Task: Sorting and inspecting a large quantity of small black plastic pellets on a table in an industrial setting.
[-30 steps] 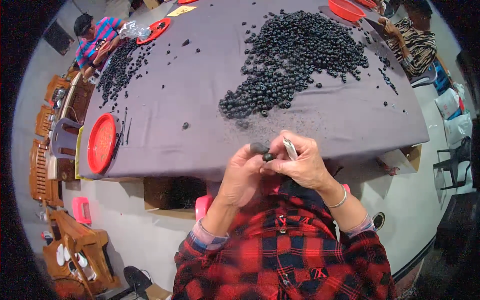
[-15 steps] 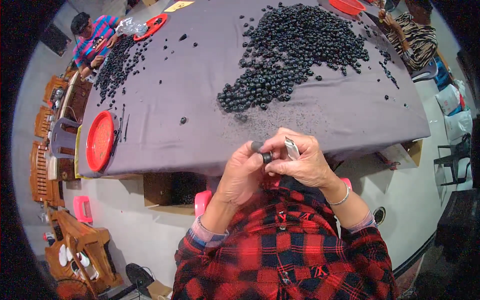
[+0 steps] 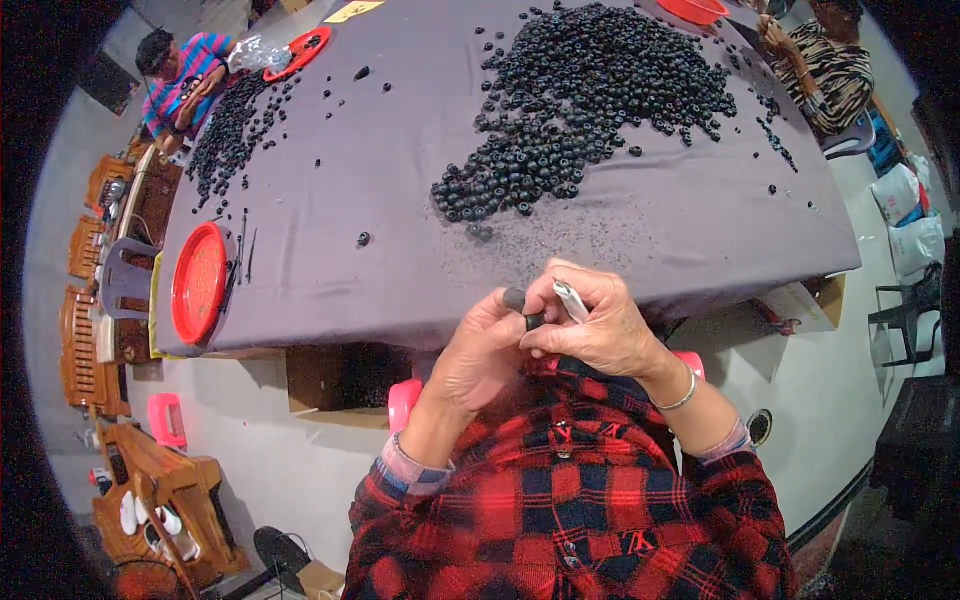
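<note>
Near the table's front edge, my left hand [image 3: 474, 352] pinches a round black bead [image 3: 534, 321] between thumb and fingers. A dark cover [image 3: 514, 298] sits on one of its fingertips. My right hand [image 3: 608, 328] is closed around a slim tool wrapped in white [image 3: 570, 301], and its thumb lies against the bead. The tool's working end is too small to make out. Beyond my hands, a large heap of black beads [image 3: 600, 90] spreads over the grey tablecloth [image 3: 330, 250], with fine dark crumbs [image 3: 560, 240] scattered on the near side.
A red tray [image 3: 200, 283] lies at the table's left, beside thin dark sticks [image 3: 246, 250]. One person [image 3: 185, 75] sits at the far left near another bead pile [image 3: 225, 140]; another person [image 3: 825, 70] sits at the far right. A cardboard box [image 3: 340, 380] stands under the table.
My right hand has shifted slightly left, and its thumb now covers more of the bead. The white-wrapped tool has tilted a little. The far-left person's hands have moved.
</note>
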Available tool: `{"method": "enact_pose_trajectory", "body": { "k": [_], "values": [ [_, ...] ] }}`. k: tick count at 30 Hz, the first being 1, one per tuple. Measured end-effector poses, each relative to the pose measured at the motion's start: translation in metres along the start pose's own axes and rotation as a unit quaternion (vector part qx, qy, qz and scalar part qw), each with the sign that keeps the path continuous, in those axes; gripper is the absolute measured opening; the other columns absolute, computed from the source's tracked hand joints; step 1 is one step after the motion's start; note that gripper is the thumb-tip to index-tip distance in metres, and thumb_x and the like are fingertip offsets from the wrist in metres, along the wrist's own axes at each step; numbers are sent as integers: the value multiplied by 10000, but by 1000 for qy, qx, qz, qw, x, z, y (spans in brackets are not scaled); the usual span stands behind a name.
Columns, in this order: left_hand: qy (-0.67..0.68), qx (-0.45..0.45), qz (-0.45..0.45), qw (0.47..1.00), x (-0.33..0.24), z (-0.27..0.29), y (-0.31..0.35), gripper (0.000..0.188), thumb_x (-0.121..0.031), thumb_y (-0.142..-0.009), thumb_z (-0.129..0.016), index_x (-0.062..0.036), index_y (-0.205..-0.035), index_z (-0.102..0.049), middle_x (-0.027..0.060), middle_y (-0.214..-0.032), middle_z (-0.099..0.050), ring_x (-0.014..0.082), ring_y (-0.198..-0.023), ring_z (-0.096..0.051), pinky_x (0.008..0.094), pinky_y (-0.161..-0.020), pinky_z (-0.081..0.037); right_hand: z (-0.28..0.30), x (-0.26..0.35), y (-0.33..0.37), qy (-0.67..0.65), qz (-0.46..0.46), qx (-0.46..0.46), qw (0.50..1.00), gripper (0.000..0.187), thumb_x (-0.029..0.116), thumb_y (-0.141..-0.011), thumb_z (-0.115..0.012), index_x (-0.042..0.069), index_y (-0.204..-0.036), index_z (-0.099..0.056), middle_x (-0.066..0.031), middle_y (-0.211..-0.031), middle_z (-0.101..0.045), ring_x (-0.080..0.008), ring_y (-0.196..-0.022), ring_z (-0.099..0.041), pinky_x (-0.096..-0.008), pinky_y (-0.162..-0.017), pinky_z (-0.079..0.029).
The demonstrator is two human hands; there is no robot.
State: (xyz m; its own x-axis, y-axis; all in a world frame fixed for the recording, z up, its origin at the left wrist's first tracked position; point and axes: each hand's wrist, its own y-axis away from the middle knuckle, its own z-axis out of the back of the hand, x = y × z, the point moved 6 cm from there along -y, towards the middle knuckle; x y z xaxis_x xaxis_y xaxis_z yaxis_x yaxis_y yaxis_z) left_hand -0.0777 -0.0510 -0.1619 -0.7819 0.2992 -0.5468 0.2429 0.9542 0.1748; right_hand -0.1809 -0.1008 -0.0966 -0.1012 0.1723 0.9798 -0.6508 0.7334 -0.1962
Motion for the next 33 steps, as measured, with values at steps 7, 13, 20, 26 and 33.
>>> {"method": "enact_pose_trajectory", "body": {
  "k": [7, 13, 20, 26, 33],
  "values": [
    [-14, -8, 24, 1000, 0, -2, -2, 316, -175, -756, -708, -59, -1004, -551, 35, -898, -589, 148, -747, -587, 265, -672, -501, -4, -16, 3, -180, -144, 3, 973, 75, -11, -777, -664, -18, -809, -597, -15, -728, -559, -97, -626, -569, -236, -573, -512],
    [9, -4, 18, 1000, 1, 5, -3, 286, -191, -784, -697, -85, -1002, -543, 16, -849, -577, 132, -772, -552, 266, -680, -479, 7, -18, -3, -105, -102, -68, 987, 128, 134, -868, -580, 18, -906, -616, 39, -752, -532, -38, -666, -453, -179, -583, -360],
    [91, -23, -7, 996, -5, 5, -4, 158, -151, -845, -640, -114, -984, -574, -5, -855, -595, 119, -794, -560, 271, -722, -491, 20, -1, 3, 171, 65, -75, 980, 204, 169, -903, -524, 2, -996, -593, -8, -757, -533, -79, -666, -459, -238, -603, -396],
    [107, -43, -21, 993, -5, 19, -1, 190, -157, -864, -612, -134, -1045, -558, 27, -951, -625, 163, -865, -586, 338, -737, -498, 1, 0, 7, 316, 153, -20, 936, 204, 87, -781, -641, 27, -974, -619, -104, -693, -535, -255, -595, -534, -343, -532, -422],
    [95, -57, -25, 994, -7, 13, 0, 136, -147, -885, -578, -111, -1014, -557, -2, -894, -604, 109, -808, -586, 280, -757, -514, 1, -6, 8, 304, 157, -49, 938, 207, 141, -795, -650, 52, -980, -621, -94, -666, -511, -257, -578, -535, -352, -515, -420]
  ]
}}
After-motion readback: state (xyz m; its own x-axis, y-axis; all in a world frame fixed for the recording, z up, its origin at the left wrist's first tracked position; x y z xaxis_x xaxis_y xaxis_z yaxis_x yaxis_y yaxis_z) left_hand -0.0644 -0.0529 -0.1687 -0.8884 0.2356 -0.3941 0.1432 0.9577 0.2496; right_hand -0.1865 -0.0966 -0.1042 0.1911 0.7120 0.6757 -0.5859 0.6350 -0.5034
